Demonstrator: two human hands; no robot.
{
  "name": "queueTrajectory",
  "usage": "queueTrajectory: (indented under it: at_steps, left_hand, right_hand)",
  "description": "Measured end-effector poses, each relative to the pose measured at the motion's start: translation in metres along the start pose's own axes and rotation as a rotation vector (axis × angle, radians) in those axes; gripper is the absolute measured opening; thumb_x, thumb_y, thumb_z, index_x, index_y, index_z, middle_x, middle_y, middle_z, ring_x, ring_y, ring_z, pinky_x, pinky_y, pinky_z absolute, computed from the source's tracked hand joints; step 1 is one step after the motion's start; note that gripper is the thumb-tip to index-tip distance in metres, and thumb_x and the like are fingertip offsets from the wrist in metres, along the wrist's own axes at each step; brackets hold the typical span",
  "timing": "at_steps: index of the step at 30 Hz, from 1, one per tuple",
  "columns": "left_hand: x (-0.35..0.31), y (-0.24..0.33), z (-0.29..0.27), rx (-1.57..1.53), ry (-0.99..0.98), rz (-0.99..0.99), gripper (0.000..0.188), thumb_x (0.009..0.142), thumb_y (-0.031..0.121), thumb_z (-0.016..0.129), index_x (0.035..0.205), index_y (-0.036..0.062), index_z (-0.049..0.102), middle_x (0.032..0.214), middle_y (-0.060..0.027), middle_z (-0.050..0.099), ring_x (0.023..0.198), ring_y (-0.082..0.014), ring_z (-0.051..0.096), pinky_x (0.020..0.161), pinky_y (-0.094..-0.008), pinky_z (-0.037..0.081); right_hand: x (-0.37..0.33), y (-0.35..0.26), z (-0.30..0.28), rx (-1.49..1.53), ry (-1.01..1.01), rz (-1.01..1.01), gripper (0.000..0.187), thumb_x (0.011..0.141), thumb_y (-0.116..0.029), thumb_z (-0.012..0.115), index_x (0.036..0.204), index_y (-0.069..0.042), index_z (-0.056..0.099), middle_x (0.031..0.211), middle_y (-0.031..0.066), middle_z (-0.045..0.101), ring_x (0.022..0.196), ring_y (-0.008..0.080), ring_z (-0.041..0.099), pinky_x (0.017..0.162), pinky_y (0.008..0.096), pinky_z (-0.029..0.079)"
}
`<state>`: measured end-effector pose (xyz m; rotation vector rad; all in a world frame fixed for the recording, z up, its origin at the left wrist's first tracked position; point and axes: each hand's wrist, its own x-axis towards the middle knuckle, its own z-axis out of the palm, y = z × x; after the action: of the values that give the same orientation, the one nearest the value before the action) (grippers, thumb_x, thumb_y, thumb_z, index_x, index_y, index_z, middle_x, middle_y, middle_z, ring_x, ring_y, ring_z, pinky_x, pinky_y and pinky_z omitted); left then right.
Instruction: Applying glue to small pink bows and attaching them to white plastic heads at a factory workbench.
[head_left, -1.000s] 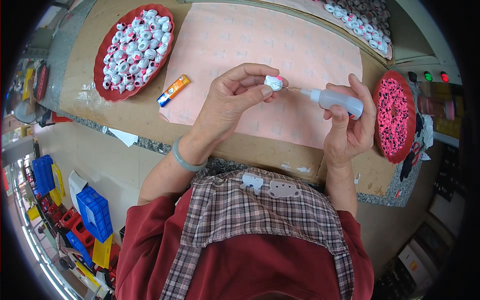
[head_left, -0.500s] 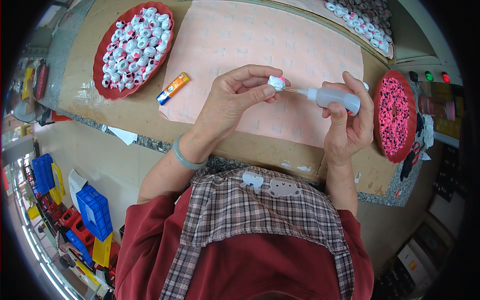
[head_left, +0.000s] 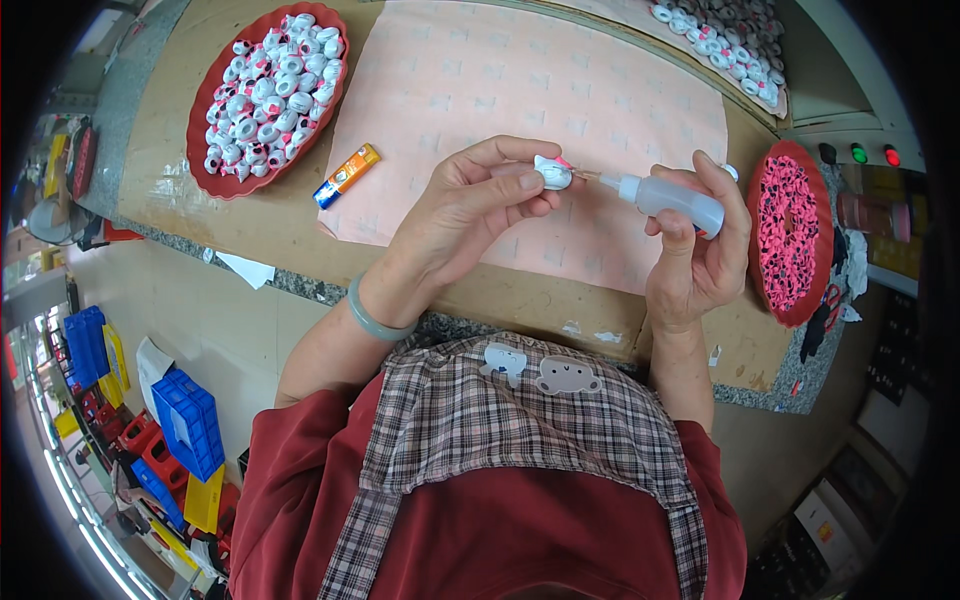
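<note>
Between the thumb and fingers of my left hand point(head_left: 478, 200) is a small white cat-head figurine point(head_left: 553, 173) with a bit of pink on its upper edge. My right hand point(head_left: 702, 240) is wrapped round a translucent squeeze bottle point(head_left: 680, 203), tilted so that its thin nozzle points left at the figurine. The nozzle tip is at or very near the figurine's right side; whether they touch I cannot tell. Both hands are above a pale pink sheet point(head_left: 600, 90) spread on the table.
A red scalloped tray point(head_left: 195, 150) of white and pink pieces stands far left, beside an orange and blue glue-stick-like tube point(head_left: 347, 177). At right lies a red tray point(head_left: 824, 230) of small pink and black pieces. More white pieces point(head_left: 725, 55) sit on a shelf at the back right.
My left hand has turned the figurine slightly and brought it a little lower. The bottle has shifted slightly right, still pointing at the figurine.
</note>
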<state>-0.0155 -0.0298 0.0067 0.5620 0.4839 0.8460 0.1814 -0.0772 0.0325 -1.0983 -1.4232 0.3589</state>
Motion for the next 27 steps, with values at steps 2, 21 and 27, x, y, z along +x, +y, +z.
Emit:
queueTrajectory:
  at_steps: [2, 21, 27]
  left_hand:
    - [-0.0001, 0.0, -0.0001, -0.024, 0.0, -0.008, 0.025, 0.088, 0.005, 0.057, 0.112, -0.0006, 0.057, 0.104, -0.0149, 0.064, 0.088, -0.0148, 0.062, 0.08, -0.0248, 0.052]
    - [0.0004, -0.0007, -0.003, -0.313, -0.092, -0.091, 0.026, 0.089, 0.003, 0.05, 0.114, -0.0019, 0.055, 0.108, -0.0265, 0.059, 0.09, -0.0174, 0.062, 0.082, -0.0247, 0.052]
    - [-0.0003, 0.0004, -0.0067, -0.373, -0.103, -0.086, 0.032, 0.088, 0.003, 0.049, 0.119, -0.0051, 0.049, 0.113, -0.0324, 0.053, 0.089, -0.0213, 0.06, 0.082, -0.0259, 0.051]
  right_hand:
    - [-0.0004, -0.0003, -0.0005, -0.003, 0.003, 0.002, 0.042, 0.084, -0.021, 0.066, 0.115, 0.006, 0.053, 0.093, 0.0166, 0.064, 0.081, 0.0207, 0.066, 0.07, 0.0275, 0.052]
    - [-0.0004, 0.0022, -0.0041, -0.061, -0.056, -0.081, 0.041, 0.091, -0.019, 0.056, 0.122, 0.005, 0.045, 0.092, 0.0195, 0.062, 0.063, 0.0115, 0.054, 0.055, 0.0205, 0.045]
    - [-0.0007, 0.002, -0.0029, -0.037, -0.028, -0.084, 0.041, 0.091, -0.02, 0.057, 0.122, 0.005, 0.045, 0.092, 0.0196, 0.062, 0.065, 0.0119, 0.055, 0.055, 0.0204, 0.046]
